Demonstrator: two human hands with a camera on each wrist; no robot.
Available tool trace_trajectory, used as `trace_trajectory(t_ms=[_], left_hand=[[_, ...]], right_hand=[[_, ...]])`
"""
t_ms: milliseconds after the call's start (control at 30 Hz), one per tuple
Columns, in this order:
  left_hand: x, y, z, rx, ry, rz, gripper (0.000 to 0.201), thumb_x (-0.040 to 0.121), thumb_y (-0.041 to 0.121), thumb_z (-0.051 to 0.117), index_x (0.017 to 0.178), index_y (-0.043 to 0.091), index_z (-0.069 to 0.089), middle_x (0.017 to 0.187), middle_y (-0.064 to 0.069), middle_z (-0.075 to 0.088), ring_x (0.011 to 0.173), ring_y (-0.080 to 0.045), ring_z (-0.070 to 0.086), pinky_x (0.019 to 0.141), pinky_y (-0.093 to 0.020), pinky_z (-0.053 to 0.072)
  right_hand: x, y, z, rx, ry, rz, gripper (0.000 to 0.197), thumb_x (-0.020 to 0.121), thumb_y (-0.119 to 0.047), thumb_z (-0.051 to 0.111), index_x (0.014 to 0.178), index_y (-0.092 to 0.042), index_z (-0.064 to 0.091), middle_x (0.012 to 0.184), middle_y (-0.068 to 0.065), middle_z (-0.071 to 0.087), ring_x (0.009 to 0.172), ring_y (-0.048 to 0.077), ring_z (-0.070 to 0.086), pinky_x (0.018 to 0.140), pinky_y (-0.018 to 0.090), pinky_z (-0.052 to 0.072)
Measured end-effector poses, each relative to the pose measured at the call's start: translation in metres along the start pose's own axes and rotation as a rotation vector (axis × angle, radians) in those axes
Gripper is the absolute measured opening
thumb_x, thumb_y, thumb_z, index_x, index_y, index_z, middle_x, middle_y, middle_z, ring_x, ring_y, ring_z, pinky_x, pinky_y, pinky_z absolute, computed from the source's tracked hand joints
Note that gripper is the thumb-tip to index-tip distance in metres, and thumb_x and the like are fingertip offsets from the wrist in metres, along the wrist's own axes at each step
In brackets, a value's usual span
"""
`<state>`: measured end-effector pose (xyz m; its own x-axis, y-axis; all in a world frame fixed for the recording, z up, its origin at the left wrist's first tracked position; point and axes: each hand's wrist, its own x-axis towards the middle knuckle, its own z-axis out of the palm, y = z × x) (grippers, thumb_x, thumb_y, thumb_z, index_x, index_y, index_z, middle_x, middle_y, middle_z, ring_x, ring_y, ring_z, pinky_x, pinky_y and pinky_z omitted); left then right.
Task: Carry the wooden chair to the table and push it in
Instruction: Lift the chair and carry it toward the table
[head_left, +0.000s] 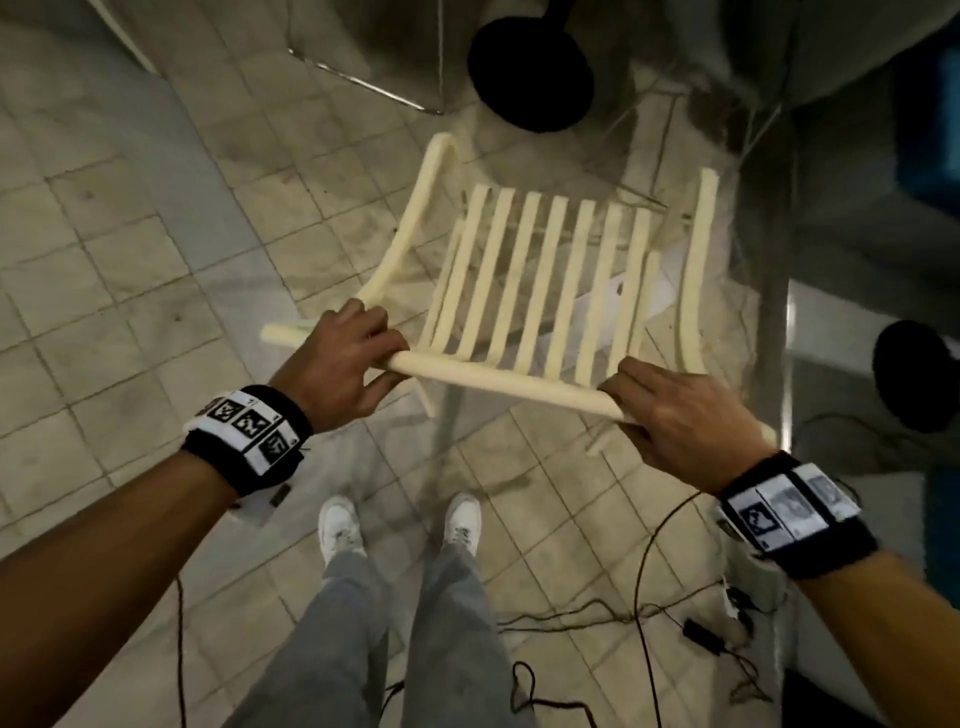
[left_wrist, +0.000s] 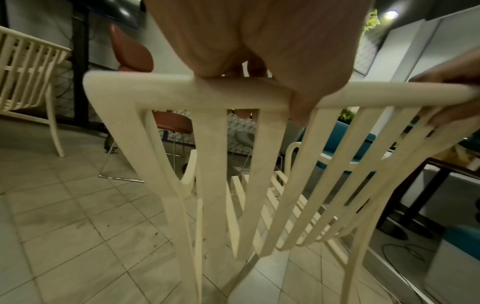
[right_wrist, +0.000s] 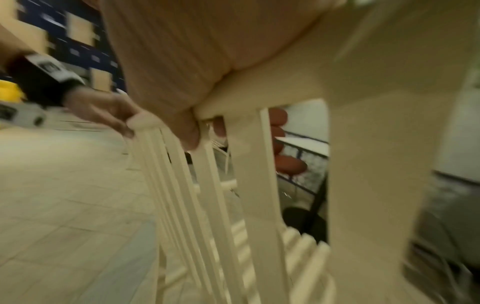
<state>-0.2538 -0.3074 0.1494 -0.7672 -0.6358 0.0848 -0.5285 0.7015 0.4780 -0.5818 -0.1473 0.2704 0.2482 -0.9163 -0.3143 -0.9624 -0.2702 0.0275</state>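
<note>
The cream slatted wooden chair (head_left: 498, 382) stands in front of me, its back towards me. My left hand (head_left: 343, 358) grips the left end of the top rail, fingers curled over it. At the rail's right end my right hand (head_left: 675, 410) grips the same way. The left wrist view shows the left hand (left_wrist: 259, 51) wrapped over the chair's rail (left_wrist: 155, 88). In the blurred right wrist view the right hand (right_wrist: 176, 61) holds the chair's rail (right_wrist: 259, 88). The seat's front reaches the glass-topped table (head_left: 789, 338) ahead and to the right. Whether the legs touch the floor is unclear.
Two black round bases (head_left: 530, 73) (head_left: 914, 374) stand under the table. A metal chair frame (head_left: 363, 78) lies far left of it. Cables (head_left: 649, 613) trail on the tiled floor by my feet (head_left: 337, 525). Another cream chair (left_wrist: 28, 72) and red stools (left_wrist: 135, 53) stand further off.
</note>
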Motion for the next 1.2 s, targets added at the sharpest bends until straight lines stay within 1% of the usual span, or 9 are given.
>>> trace_trajectory(t_ms=[200,333,466,599,699,799,899,1099,1199], left_hand=[[0.017,0.025,-0.003,0.155,-0.065,0.025,0.031,0.087,0.048,0.057,0.097,0.020,0.068,0.086,-0.001,0.056,0.083,-0.024,0.046,0.071,-0.040,0.039],[0.027,0.042,0.007,0.166,-0.126,0.031,0.035,0.084,0.050,0.059,0.095,0.019,0.069,0.086,-0.002,0.058,0.086,-0.026,0.050,0.071,-0.041,0.042],[0.024,0.053,0.021,0.147,-0.116,0.013,0.039,0.083,0.054,0.059,0.092,0.019,0.071,0.084,-0.001,0.059,0.084,-0.025,0.050,0.072,-0.041,0.043],[0.020,0.053,0.022,0.087,-0.108,-0.077,0.042,0.078,0.058,0.064,0.096,0.021,0.072,0.085,0.000,0.059,0.083,-0.023,0.050,0.076,-0.044,0.046],[0.002,0.052,0.018,0.057,-0.043,-0.150,0.039,0.081,0.053,0.064,0.109,0.027,0.068,0.097,0.004,0.065,0.096,-0.021,0.058,0.091,-0.039,0.041],[-0.025,0.048,0.011,0.094,-0.027,-0.128,0.044,0.089,0.045,0.057,0.129,0.028,0.056,0.125,0.004,0.063,0.121,-0.020,0.055,0.113,-0.038,0.029],[-0.046,0.040,-0.002,0.101,-0.043,-0.160,0.057,0.088,0.031,0.057,0.143,0.026,0.044,0.145,-0.003,0.049,0.138,-0.025,0.043,0.123,-0.046,0.021],[-0.091,0.030,-0.028,0.056,-0.093,-0.153,0.071,0.087,0.026,0.051,0.153,0.020,0.027,0.166,-0.005,0.015,0.154,-0.021,0.017,0.121,-0.037,0.027],[-0.130,0.017,-0.018,-0.027,-0.245,-0.415,0.073,0.088,0.026,0.056,0.153,0.027,0.023,0.163,-0.002,0.026,0.144,-0.015,0.035,0.113,-0.031,0.039]], right_hand=[[-0.023,0.013,0.069,0.126,0.131,0.089,0.024,0.082,-0.015,0.064,0.106,-0.012,0.063,0.097,0.007,0.060,0.079,0.027,0.061,0.055,0.036,0.047],[-0.027,0.011,0.102,0.212,0.170,0.281,0.021,0.075,-0.013,0.068,0.096,-0.012,0.065,0.092,0.007,0.058,0.078,0.030,0.057,0.062,0.040,0.050],[-0.031,0.008,0.127,0.218,0.235,0.438,0.023,0.069,-0.010,0.072,0.089,-0.018,0.067,0.088,0.003,0.058,0.080,0.028,0.053,0.069,0.038,0.040],[-0.028,-0.005,0.124,0.182,0.208,0.686,0.021,0.070,-0.015,0.072,0.090,-0.019,0.069,0.094,0.006,0.058,0.090,0.031,0.051,0.080,0.045,0.036],[-0.020,-0.031,0.120,0.262,0.255,0.810,0.025,0.076,-0.032,0.067,0.096,-0.017,0.069,0.100,0.008,0.060,0.096,0.033,0.051,0.091,0.049,0.035],[-0.010,-0.062,0.120,0.363,0.313,0.786,0.043,0.084,-0.056,0.055,0.111,-0.024,0.065,0.103,0.003,0.061,0.102,0.029,0.053,0.106,0.056,0.028],[-0.003,-0.070,0.118,0.399,0.339,0.802,0.058,0.084,-0.072,0.046,0.113,-0.025,0.065,0.103,0.003,0.062,0.104,0.029,0.053,0.111,0.058,0.021],[0.001,-0.061,0.114,0.415,0.249,0.801,0.064,0.083,-0.079,0.036,0.110,-0.027,0.063,0.103,0.004,0.059,0.102,0.030,0.048,0.102,0.054,0.025],[0.006,-0.057,0.113,0.422,0.214,0.791,0.062,0.083,-0.078,0.035,0.107,-0.028,0.061,0.105,0.003,0.059,0.102,0.031,0.047,0.099,0.054,0.027]])
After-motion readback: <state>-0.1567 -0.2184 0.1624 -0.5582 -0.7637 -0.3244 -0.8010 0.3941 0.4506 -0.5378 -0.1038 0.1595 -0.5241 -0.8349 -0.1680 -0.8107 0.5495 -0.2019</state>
